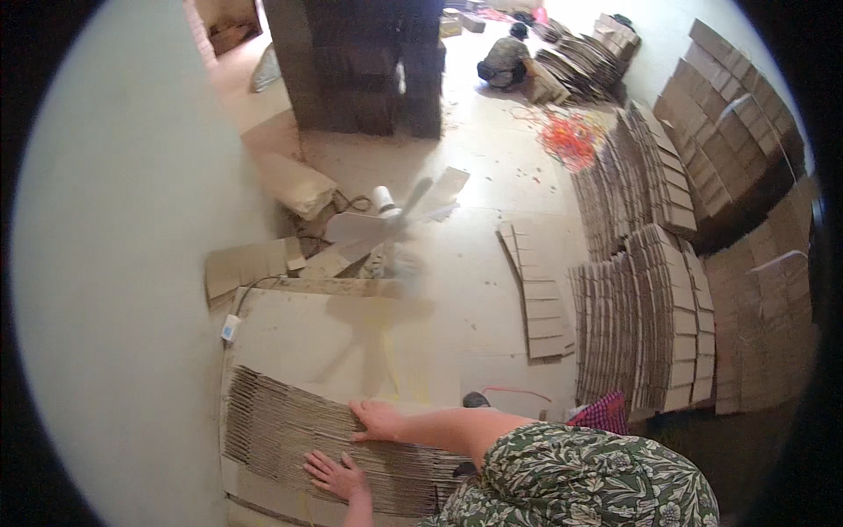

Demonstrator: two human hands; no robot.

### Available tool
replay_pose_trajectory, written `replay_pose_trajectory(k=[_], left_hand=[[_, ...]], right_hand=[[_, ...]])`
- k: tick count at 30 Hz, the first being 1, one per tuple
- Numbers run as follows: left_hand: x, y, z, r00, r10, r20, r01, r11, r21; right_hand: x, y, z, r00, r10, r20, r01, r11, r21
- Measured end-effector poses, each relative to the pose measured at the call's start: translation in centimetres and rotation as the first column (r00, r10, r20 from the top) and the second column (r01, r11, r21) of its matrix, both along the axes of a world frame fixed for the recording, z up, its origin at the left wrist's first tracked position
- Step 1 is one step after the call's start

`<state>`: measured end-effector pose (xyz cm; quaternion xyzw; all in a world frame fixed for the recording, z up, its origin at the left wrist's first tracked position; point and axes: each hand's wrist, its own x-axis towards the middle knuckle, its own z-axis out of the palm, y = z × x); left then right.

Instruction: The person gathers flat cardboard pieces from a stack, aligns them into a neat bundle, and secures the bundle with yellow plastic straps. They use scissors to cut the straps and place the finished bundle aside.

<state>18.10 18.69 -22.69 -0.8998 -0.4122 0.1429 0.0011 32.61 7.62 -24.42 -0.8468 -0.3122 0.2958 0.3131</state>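
Observation:
A long row of thin corrugated cardboard pieces [290, 420], packed on edge, lies across a low pale table [272, 325] at the lower left. Spread flat on the near part of this row is my left hand [338, 476], its fingers apart. Farther along, my right hand [376, 422] rests at the row's far edge with fingers stretched out. Both hands press on the cardboard and neither grips a piece. My right arm crosses from a green leaf-patterned sleeve.
A white fan [386, 220] stands beyond the table. Stacked cardboard [641, 325] rises on the right, with a partitioned strip [536, 294] on the floor. Orange strapping [571, 140] lies tangled farther off. A person [507, 63] crouches at the back. A wall [123, 263] borders the left.

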Motion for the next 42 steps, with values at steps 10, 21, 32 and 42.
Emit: replay_pose_trajectory(k=[10, 21, 32, 42], left_hand=[[0.4, -0.1, 0.5, 0.998, 0.014, 0.069, -0.012, 1.0, -0.024], [-0.4, 0.0, -1.1, 0.994, -0.005, 0.107, 0.003, 1.0, 0.018], [0.2, -0.1, -0.3, 0.998, 0.016, 0.061, -0.016, 1.0, -0.002], [0.2, -0.2, -0.3, 0.998, 0.014, 0.055, -0.014, 1.0, 0.01]], right_hand=[[0.0, 0.2, 0.1, 0.999, -0.017, 0.043, 0.019, 0.999, -0.047], [-0.3, -0.4, 0.0, 0.998, -0.028, 0.061, 0.026, 0.999, 0.024], [0.0, -0.2, 0.4, 1.0, -0.023, -0.004, 0.023, 1.0, -0.018], [-0.1, 0.0, -0.6, 1.0, -0.026, 0.005, 0.026, 1.0, -0.013]])
